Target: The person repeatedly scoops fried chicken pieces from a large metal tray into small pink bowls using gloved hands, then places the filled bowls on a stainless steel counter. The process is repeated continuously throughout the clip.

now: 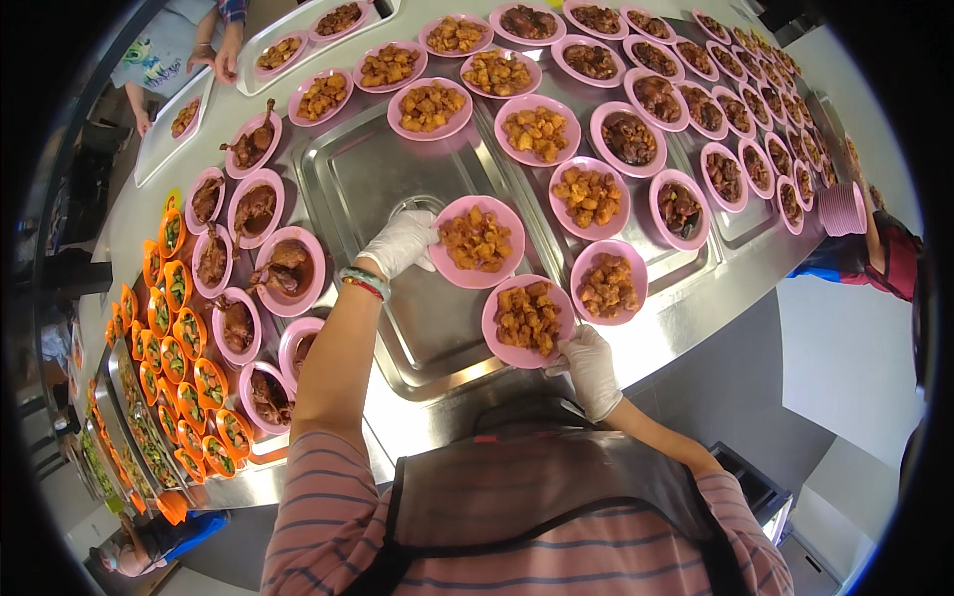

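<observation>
My left hand (pixel 400 242), in a thin white glove, grips the left edge of a pink plate of golden-brown fried pieces (pixel 477 241). In its own white glove, my right hand (pixel 591 370) holds the lower right rim of a second pink plate of fried pieces (pixel 528 320). The two plates are close together, over the right part of a stainless steel lid (pixel 440 328) with a recessed round handle. Just right of them sits another pink plate with similar food (pixel 610 282). Whether the held plates touch the lid is hard to tell.
Pink plates of dark braised meat (pixel 633 138) crowd the right. Duck-leg plates (pixel 289 270) and orange bowls of vegetables (pixel 188 333) fill the left. Across the counter a person's hands (pixel 223 63) are near white trays (pixel 298 45). Stacked pink plates (pixel 842 208) stand far right, beside another person's arm (pixel 873 223).
</observation>
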{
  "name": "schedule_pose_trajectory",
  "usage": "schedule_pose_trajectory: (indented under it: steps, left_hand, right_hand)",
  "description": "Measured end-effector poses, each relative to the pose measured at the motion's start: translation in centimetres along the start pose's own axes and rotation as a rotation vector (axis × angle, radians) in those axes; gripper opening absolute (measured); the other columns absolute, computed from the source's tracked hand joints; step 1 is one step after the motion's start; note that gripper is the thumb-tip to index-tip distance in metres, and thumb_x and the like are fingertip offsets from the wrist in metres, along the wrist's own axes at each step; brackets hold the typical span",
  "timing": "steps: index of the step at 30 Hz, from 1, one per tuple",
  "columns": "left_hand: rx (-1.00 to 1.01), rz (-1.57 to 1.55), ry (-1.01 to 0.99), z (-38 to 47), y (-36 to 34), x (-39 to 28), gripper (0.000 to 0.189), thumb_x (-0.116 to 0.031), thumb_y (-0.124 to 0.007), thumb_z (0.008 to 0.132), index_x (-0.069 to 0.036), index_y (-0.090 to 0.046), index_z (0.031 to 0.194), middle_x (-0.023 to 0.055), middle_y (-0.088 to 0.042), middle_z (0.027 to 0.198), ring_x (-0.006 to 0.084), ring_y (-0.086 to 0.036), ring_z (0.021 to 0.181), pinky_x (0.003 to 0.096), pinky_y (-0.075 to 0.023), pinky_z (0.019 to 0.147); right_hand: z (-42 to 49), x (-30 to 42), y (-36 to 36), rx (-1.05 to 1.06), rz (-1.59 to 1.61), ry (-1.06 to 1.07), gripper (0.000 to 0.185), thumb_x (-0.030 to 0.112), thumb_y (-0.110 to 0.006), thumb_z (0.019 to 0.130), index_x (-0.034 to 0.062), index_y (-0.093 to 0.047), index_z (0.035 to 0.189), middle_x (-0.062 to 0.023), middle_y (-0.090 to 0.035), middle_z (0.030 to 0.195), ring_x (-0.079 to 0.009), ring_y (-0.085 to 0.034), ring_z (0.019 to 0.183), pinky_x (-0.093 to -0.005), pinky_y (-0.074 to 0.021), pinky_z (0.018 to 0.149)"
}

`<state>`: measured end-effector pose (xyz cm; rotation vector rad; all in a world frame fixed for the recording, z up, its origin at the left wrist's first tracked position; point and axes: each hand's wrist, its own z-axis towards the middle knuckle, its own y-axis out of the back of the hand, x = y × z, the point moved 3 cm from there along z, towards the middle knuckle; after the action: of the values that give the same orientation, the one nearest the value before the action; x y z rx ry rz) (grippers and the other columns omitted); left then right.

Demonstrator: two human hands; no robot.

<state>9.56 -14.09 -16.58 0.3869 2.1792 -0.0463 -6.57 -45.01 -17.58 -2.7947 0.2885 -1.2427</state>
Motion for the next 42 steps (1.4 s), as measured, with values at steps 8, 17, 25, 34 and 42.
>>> schedule_pose_trajectory:
  steps: [8,17,25,34,42]
  left_hand:
    - [-0.25,-0.27,-0.045,3.1,1.9,-1.3,0.025,-0.008,-0.051,0.099,-0.001,-0.063,0.12,0.0103,-0.067,0.109,0.021,-0.07,0.087,0.0349,-0.0611,0.076]
    - [-0.687,-0.243,-0.413,-4.9,0.0,-3.3,0.036,-0.013,-0.061,0.099,-0.002,-0.062,0.133,0.0084,-0.068,0.122,0.0153,-0.063,0.105,0.0291,-0.0506,0.091]
    - [-0.387,-0.006,-0.638,-18.4,-10.7,-3.2,0.023,-0.012,-0.059,0.099,0.005,-0.069,0.111,0.0137,-0.068,0.116,0.0205,-0.065,0.104,0.0339,-0.0514,0.094]
    - [0.374,0.141,-0.468,-27.1,-31.3,6.5,0.025,-0.021,-0.059,0.103,-0.002,-0.06,0.087,0.0041,-0.06,0.079,0.0134,-0.057,0.076,0.0299,-0.0482,0.077]
    - [0.781,0.397,-0.685,-35.7,-52.4,8.4,0.02,-0.01,-0.062,0.098,-0.002,-0.059,0.081,0.0051,-0.063,0.077,0.0131,-0.058,0.074,0.0309,-0.0488,0.076]
  right_hand:
    - [2.6,1.0,-2.8,0.053,-0.094,0.036,0.014,-0.002,-0.052,0.094,-0.0046,-0.058,0.107,-0.0134,-0.067,0.093,-0.0211,-0.069,0.071,-0.0325,-0.0621,0.064]
    - [-3.6,0.6,-0.7,0.303,0.017,0.216,0.026,0.0,-0.052,0.102,-0.0028,-0.056,0.127,-0.0104,-0.067,0.103,-0.0169,-0.068,0.09,-0.033,-0.0575,0.081]
    - [-22.2,-8.9,12.3,-0.368,0.189,0.231,0.024,0.022,-0.059,0.1,0.0006,-0.065,0.111,-0.0065,-0.069,0.089,-0.0147,-0.067,0.074,-0.027,-0.0545,0.067]
    - [-49.9,-29.0,25.4,-1.321,0.587,0.209,0.006,0.009,-0.06,0.093,0.0053,-0.065,0.095,-0.0029,-0.058,0.065,-0.0103,-0.053,0.054,-0.0274,-0.0419,0.047]
    - [-78.2,-47.6,36.0,-2.382,0.172,0.056,0.015,0.012,-0.063,0.088,0.0006,-0.063,0.099,-0.0144,-0.068,0.083,-0.0261,-0.067,0.077,-0.0369,-0.0531,0.073]
